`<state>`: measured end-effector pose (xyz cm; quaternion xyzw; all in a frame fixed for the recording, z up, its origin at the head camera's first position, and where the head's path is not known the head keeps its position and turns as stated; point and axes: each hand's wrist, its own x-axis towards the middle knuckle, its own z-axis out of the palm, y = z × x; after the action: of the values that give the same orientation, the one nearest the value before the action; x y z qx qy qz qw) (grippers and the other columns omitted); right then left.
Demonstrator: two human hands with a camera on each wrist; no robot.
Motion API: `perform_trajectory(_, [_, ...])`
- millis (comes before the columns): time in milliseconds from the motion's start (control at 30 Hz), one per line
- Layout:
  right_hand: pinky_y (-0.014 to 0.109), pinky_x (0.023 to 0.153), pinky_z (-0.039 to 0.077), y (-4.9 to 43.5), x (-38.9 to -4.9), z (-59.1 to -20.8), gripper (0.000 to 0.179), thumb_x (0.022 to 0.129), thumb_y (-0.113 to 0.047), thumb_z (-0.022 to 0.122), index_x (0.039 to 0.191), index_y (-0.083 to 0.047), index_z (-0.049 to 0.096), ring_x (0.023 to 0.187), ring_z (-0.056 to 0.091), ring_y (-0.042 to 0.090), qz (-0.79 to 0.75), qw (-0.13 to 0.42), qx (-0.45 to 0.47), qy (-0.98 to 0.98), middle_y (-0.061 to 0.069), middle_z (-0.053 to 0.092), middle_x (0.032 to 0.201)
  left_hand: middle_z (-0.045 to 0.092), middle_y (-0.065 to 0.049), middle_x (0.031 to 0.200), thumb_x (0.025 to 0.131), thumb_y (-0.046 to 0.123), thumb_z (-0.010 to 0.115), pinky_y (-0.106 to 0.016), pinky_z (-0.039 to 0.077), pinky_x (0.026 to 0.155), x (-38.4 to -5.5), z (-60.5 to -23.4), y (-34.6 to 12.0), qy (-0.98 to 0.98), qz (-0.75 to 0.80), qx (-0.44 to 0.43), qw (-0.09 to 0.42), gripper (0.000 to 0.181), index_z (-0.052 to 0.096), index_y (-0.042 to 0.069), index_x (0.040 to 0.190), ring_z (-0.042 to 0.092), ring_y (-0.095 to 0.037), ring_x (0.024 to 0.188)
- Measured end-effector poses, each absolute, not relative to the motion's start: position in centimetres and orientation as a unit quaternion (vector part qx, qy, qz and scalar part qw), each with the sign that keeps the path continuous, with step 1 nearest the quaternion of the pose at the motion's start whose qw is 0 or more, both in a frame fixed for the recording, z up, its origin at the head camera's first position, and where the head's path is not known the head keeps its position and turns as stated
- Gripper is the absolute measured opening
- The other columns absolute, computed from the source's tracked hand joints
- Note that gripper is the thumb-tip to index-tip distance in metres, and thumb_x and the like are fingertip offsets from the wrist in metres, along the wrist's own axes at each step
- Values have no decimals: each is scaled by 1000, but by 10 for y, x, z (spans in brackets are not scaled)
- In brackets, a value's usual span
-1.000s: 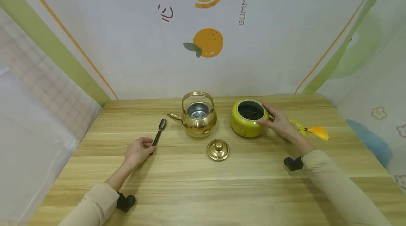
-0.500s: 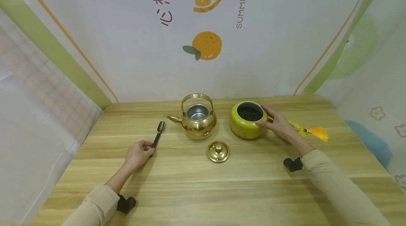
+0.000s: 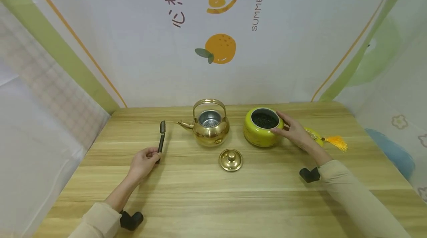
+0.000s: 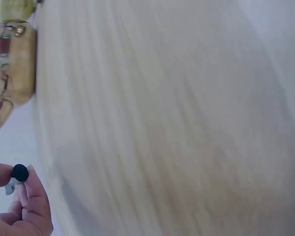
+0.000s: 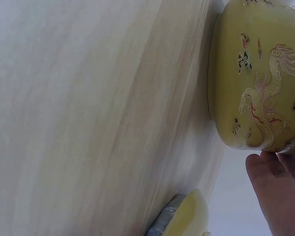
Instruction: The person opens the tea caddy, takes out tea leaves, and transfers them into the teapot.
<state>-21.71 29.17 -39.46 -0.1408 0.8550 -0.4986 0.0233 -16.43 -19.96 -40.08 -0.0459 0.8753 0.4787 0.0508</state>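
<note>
My left hand (image 3: 143, 164) pinches the dark handle of a small tea scoop (image 3: 162, 134), its metal bowl pointing away from me, left of the teapot's spout. In the left wrist view, the round black handle end (image 4: 20, 173) shows between thumb and fingers. At the right, my right hand (image 3: 295, 132) holds the side of a yellow tea jar (image 3: 257, 136), thumb and fingers spread about its rim. Dark tea leaves (image 3: 265, 120) lie inside the jar. A dragon pattern (image 5: 265, 108) on its wall faces the right wrist camera. The jar stands on the table.
Between the hands stands an uncovered gold teapot (image 3: 211, 134) with a perforated strainer inside and a raised handle. Its gold lid (image 3: 231, 160) lies in front. Partly behind the right hand lies the yellow jar lid (image 3: 315, 136) with an orange tassel (image 3: 337, 142). A printed curtain (image 3: 283, 52) hangs behind the table.
The scoop has swung leftward, away from the spout, and points more straight ahead with its bowl turned. My left hand has shifted slightly. The right hand stays on the jar.
</note>
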Motion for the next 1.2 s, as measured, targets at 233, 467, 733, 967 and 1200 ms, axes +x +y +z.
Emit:
perform_trajectory(233, [53, 108, 28, 293, -217, -394, 78, 90, -13, 64, 148, 4, 15, 138, 19, 46, -500, 23, -140, 854, 26, 15, 153, 55, -11, 104, 97, 12, 50, -15, 48, 68, -160, -388, -193, 842, 534, -69, 34, 36, 48, -10, 125, 52, 0, 79])
perform_trajectory(467, [55, 107, 29, 293, -217, -394, 79, 90, -14, 64, 149, 2, 12, 137, 19, 47, -504, 36, -135, 852, 26, 13, 153, 52, -6, 107, 98, 11, 47, -12, 49, 76, -151, -373, -184, 793, 605, -69, 22, 39, 41, -10, 130, 53, 2, 83])
perform_trajectory(733, [53, 106, 31, 293, -216, -393, 80, 91, -16, 64, 149, 0, 12, 136, 21, 49, -501, 37, -129, 855, 25, 13, 154, 56, 8, 98, 98, 12, 50, -15, 50, 83, -143, -353, -168, 754, 654, -53, -12, 36, 43, -7, 127, 57, -1, 88])
perform_trajectory(967, [51, 106, 32, 293, -216, -394, 78, 91, -18, 62, 149, 1, 13, 137, 21, 47, -498, 33, -133, 857, 25, 13, 154, 59, 7, 91, 95, 6, 54, -17, 52, 79, -134, -333, -145, 749, 661, -29, -42, 27, 51, -8, 118, 59, -5, 86])
perform_trajectory(1200, [50, 106, 32, 291, -218, -397, 77, 91, -18, 63, 148, 2, 15, 138, 21, 45, -495, 25, -136, 858, 24, 14, 154, 66, -13, 99, 96, 2, 50, -21, 54, 65, -127, -333, -109, 770, 635, 57, 7, 23, 58, -4, 116, 62, -10, 77])
